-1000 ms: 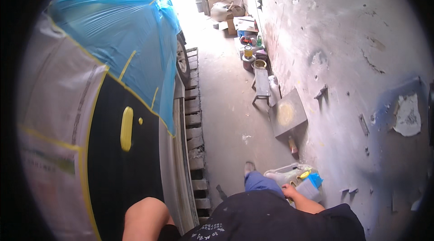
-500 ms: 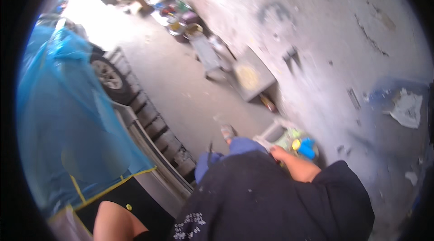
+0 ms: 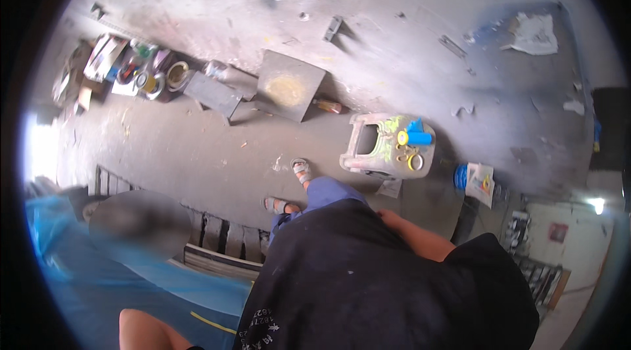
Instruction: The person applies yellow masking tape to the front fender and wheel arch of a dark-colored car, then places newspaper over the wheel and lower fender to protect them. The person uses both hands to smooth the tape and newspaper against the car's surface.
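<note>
My right hand [image 3: 390, 220] hangs low beside my dark shirt [image 3: 388, 278]. Its fingers are blurred and mostly hidden, so whether it holds anything does not show. Nearest to it stands a paint-stained plastic stool [image 3: 355, 164], a little apart from the hand. On the stool lie a blue roll with a yellow end [image 3: 415, 138] and a ring of yellow tape [image 3: 416, 162]. Of my left arm [image 3: 141, 331] only a bent part shows at the lower left; the left hand is out of sight.
Blue plastic sheeting [image 3: 131, 294] covers a large form at the lower left, beside a floor grating [image 3: 227, 237]. Along the wall stand a square board [image 3: 289, 87], a low grey bench [image 3: 211, 92] and several cans [image 3: 177, 75]. A blue roll [image 3: 461, 178] is at the right.
The view has swung to the right. The stool now shows almost whole, and the car wheel has left clear sight. My right hand, which overlapped the stool before, now appears below it.
</note>
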The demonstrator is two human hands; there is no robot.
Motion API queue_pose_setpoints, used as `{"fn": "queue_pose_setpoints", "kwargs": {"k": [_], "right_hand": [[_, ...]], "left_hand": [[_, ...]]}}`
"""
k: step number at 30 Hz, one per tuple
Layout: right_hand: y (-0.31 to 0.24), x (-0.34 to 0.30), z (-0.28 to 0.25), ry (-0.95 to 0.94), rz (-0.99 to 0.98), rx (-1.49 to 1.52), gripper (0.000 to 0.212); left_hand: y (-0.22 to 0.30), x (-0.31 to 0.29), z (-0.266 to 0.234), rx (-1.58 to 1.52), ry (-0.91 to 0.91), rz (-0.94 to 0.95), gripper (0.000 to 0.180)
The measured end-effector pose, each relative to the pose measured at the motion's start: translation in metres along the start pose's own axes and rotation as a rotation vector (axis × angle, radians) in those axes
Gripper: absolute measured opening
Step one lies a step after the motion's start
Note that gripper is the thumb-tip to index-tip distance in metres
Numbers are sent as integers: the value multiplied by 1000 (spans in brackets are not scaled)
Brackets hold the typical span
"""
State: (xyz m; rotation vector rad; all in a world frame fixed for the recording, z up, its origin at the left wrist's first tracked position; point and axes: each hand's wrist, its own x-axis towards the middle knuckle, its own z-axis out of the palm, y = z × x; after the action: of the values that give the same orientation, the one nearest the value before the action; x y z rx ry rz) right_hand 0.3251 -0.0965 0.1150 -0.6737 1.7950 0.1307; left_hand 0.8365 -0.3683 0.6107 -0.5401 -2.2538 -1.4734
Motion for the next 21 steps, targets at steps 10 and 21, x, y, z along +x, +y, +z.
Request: {"fn": "queue_pose_setpoints", "kwargs": {"k": [10, 21], "right_hand": [[-62, 36, 50, 65, -94, -39, 53], [-276, 93, 8, -47, -191, -272, 57]], "left_hand": [[10, -26, -48, -70, -73, -27, 22], [36, -67, -128, 12, 100, -142, 23]]}}
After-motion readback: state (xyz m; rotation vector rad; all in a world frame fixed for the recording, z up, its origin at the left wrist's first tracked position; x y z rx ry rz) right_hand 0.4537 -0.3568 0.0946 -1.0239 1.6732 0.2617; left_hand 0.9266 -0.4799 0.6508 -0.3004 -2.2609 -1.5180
